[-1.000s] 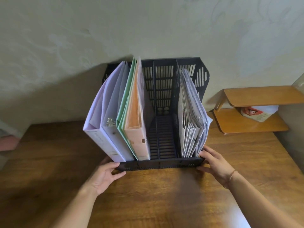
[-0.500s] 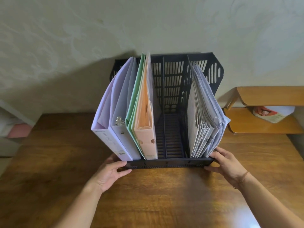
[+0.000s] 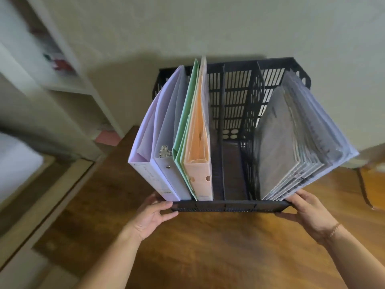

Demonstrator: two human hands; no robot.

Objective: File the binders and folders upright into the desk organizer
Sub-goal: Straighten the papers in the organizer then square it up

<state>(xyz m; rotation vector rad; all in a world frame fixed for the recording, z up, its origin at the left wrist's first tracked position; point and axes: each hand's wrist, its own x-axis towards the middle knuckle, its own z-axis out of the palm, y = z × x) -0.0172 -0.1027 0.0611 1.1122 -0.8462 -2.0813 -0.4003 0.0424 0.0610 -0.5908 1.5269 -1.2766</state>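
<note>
The table (image 3: 208, 247) carries the black organizer (image 3: 231, 206) against the wall. Its left slot holds the upright binders (image 3: 158, 163), its right slot the leaning folders (image 3: 295, 147); the middle slots are vacant. The left hand (image 3: 151, 215) and right hand (image 3: 308, 211), well apart, grip the organizer's front corners.

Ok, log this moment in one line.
hands: left, right grip organizer front corners | binders, folders upright | middle slots empty

No legible text anywhere.
</note>
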